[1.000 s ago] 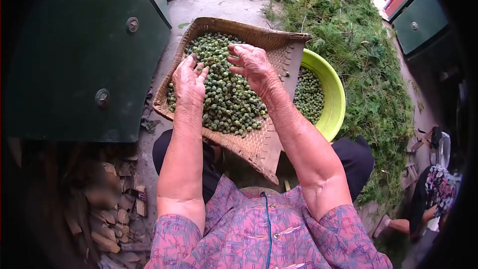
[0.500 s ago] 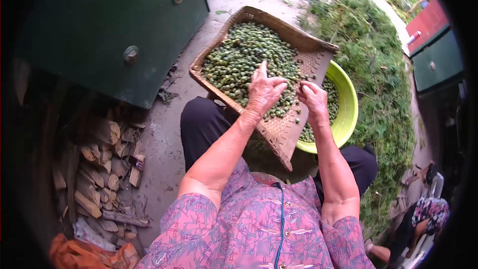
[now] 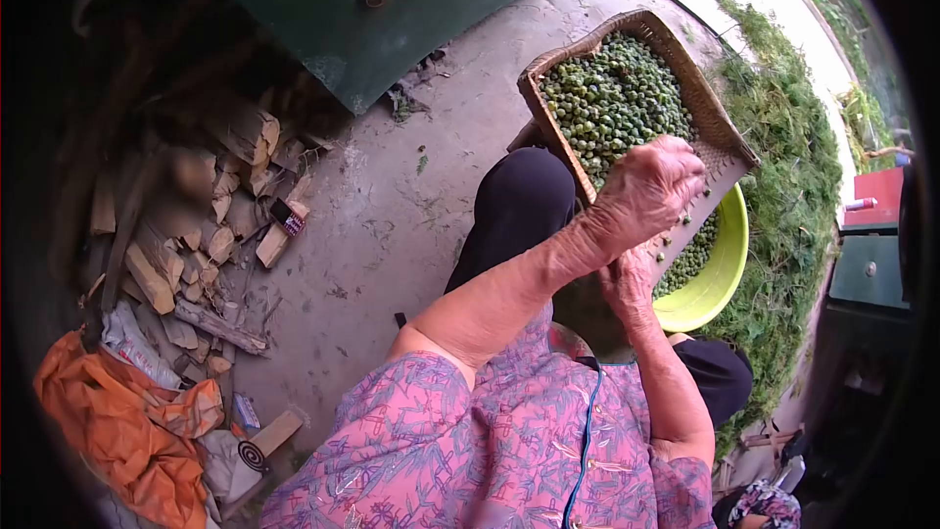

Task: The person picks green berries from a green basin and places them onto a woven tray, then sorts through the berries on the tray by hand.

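Note:
A woven basket tray (image 3: 585,44) with one open side rests tilted near my knees, heaped with small round green fruits (image 3: 617,98). My left hand (image 3: 648,191) is raised over the tray's front part, its fingers curled closed; what lies in them, if anything, is hidden. Just below it, my right hand (image 3: 632,279) is by the tray's lower edge, its fingers largely covered by the left hand. Under the open side stands a lime-green basin (image 3: 729,269) holding more of the green fruits (image 3: 690,260). A few loose fruits lie on the tray's smooth lip.
Left of me is a pile of split firewood (image 3: 152,274), with an orange cloth (image 3: 137,431) in front. A dark green door or panel (image 3: 411,0) stands at the upper left. Cut green branches (image 3: 783,157) cover the ground at right. Another person's patterned clothing (image 3: 769,504) shows lower right.
The view has swung left, so the tray now sits further right. My left hand has lifted off the fruits and curled, crossing over my right hand, which has drawn back toward me.

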### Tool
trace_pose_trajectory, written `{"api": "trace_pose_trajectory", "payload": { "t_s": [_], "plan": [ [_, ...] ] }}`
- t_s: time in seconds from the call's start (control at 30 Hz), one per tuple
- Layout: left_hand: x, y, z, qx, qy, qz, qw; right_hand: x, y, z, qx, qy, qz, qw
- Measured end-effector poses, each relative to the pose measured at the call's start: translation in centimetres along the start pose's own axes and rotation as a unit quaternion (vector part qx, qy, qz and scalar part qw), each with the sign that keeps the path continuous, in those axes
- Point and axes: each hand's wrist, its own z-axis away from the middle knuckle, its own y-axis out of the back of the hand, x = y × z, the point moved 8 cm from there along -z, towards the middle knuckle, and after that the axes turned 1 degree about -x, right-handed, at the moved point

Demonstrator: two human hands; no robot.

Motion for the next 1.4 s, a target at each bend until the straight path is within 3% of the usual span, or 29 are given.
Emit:
{"api": "trace_pose_trajectory", "payload": {
  "t_s": [0.07, 0.17, 0.27, 0.33, 0.4, 0.5, 0.57, 0.6, 0.63, 0.7, 0.8, 0.97, 1.03, 1.1, 1.17, 1.23, 1.27, 1.33, 1.4],
  "plan": [
    [0.3, 5.4, -0.4, 0.078, 0.016, 0.01, 0.997, 0.4, -0.4, 0.4, -0.004, -0.033, 0.028, 0.999],
    [-4.0, 13.4, 1.5, 0.184, 0.225, 0.071, 0.954, 1.5, -1.1, 0.9, -0.004, -0.078, 0.015, 0.997],
    [-12.9, 20.2, 7.6, 0.301, 0.322, 0.039, 0.897, 1.6, -1.4, 1.0, -0.035, -0.112, -0.02, 0.993],
    [-20.2, 23.0, 14.1, 0.33, 0.408, 0.034, 0.851, 1.7, -1.7, 0.9, -0.057, -0.112, -0.03, 0.992],
    [-26.5, 24.6, 22.0, 0.377, 0.505, 0.014, 0.776, 1.8, -1.9, 1.1, -0.056, -0.108, -0.02, 0.992],
    [-33.5, 25.6, 29.6, 0.342, 0.557, -0.05, 0.755, 1.8, -2.2, 1.3, -0.045, -0.111, -0.017, 0.993],
    [-36.1, 25.6, 29.9, 0.173, 0.562, -0.283, 0.758, 1.7, -2.0, 1.0, -0.041, -0.106, -0.007, 0.994],
    [-38.4, 25.3, 30.5, 0.139, 0.596, -0.248, 0.751, 1.7, -2.0, 0.9, -0.048, -0.116, -0.009, 0.992],
    [-39.9, 25.1, 30.9, 0.137, 0.601, -0.247, 0.748, 1.7, -2.1, 0.8, -0.054, -0.119, -0.009, 0.991],
    [-41.0, 24.4, 28.4, 0.021, 0.475, -0.447, 0.758, 1.7, -2.1, 0.7, -0.051, -0.132, -0.006, 0.99],
    [-42.9, 24.8, 26.9, -0.007, 0.554, -0.423, 0.717, 1.3, -2.0, 0.2, -0.045, -0.142, -0.011, 0.989],
    [-44.7, 25.4, 25.3, 0.0, 0.535, -0.425, 0.73, 1.5, -1.9, 0.2, -0.032, -0.151, -0.009, 0.988],
    [-45.6, 24.8, 24.9, -0.053, 0.483, -0.471, 0.736, 1.6, -2.1, -0.1, -0.038, -0.154, -0.001, 0.987],
    [-48.1, 24.5, 28.1, -0.069, 0.52, -0.45, 0.723, 1.4, -2.0, 0.0, -0.034, -0.154, 0.001, 0.988],
    [-50.2, 24.4, 29.7, -0.072, 0.545, -0.432, 0.714, 1.6, -2.1, 0.1, -0.036, -0.159, 0.004, 0.987],
    [-50.9, 25.6, 31.9, 0.068, 0.635, -0.373, 0.673, 1.6, -2.2, -0.1, -0.033, -0.151, 0.012, 0.988],
    [-49.9, 25.3, 31.5, 0.062, 0.638, -0.37, 0.673, 1.7, -2.2, 0.0, -0.036, -0.157, 0.014, 0.987],
    [-45.2, 24.4, 26.0, 0.01, 0.49, -0.485, 0.724, 1.5, -2.1, -0.2, -0.033, -0.151, 0.025, 0.988],
    [-43.7, 24.6, 24.5, 0.048, 0.456, -0.47, 0.754, 1.5, -2.1, -0.4, -0.036, -0.161, 0.028, 0.986]
  ]
}}
